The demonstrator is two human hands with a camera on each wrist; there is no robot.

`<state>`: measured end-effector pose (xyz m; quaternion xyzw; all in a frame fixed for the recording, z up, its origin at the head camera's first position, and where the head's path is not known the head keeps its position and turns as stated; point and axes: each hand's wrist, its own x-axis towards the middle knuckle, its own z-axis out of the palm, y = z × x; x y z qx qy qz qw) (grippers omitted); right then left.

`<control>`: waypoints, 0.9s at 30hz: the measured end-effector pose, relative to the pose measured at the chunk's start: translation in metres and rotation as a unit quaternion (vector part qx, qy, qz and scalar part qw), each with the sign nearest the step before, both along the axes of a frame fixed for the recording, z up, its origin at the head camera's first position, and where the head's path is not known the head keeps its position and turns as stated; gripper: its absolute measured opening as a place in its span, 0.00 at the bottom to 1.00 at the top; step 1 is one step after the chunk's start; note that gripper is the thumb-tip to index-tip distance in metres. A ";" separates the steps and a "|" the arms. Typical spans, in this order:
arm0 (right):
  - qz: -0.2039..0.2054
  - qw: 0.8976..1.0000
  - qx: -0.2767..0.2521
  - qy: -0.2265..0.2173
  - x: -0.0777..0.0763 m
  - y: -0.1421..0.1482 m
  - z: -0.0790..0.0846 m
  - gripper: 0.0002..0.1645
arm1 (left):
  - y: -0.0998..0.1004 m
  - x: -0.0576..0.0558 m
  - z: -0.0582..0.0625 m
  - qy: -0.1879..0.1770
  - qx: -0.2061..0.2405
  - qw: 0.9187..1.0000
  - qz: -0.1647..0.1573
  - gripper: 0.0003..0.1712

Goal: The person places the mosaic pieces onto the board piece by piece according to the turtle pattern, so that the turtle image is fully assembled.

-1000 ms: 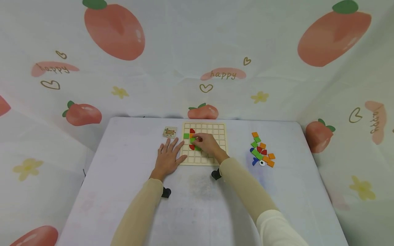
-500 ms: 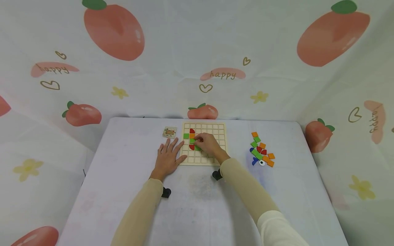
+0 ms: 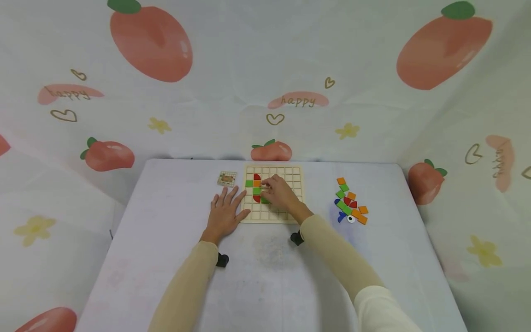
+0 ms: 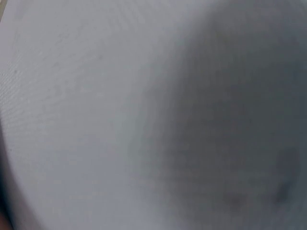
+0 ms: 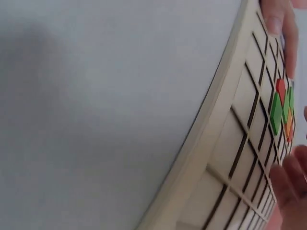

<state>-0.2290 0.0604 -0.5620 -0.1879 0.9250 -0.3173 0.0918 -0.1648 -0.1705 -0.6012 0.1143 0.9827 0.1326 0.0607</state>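
Note:
A pale wooden grid board (image 3: 253,216) lies near the table's far edge. On its left part sit a red rounded tile (image 3: 257,177), an orange square (image 3: 257,183), green squares (image 3: 249,183) and a second red rounded tile (image 3: 256,198). My right hand (image 3: 283,192) hovers over the board just right of these, thumb and fingers apart, with nothing visible between them. The right wrist view catches its fingers (image 5: 290,179) near a green tile (image 5: 276,113). My left hand (image 3: 222,215) rests flat with fingers spread, its thumb at the board's left edge. The left wrist view shows only blurred tabletop.
A small printed card (image 3: 227,178) lies left of the board, beyond my left fingertips. To the right is a loose cluster of orange, green, red and blue tiles (image 3: 344,206), with a white round eye piece (image 3: 351,219). A patterned cloth (image 3: 232,106) hangs behind the table.
The right hand's thumb and fingers have parted and drawn slightly right, uncovering more of the orange and green tiles. The left hand keeps its place; the head view has shifted slightly.

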 end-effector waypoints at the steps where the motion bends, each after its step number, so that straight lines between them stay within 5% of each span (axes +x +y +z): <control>1: 0.001 1.000 0.022 0.017 0.001 0.002 0.002 0.23 | 0.000 0.000 -0.001 0.002 0.001 1.000 0.001 0.42; 9: -0.012 0.976 0.199 0.093 0.015 0.022 0.003 0.46 | -0.001 0.000 -0.004 0.008 0.020 1.000 0.000 0.42; 27: -0.044 0.972 0.227 0.048 0.031 0.085 -0.004 0.53 | 0.001 0.002 0.003 0.013 0.027 1.000 -0.002 0.42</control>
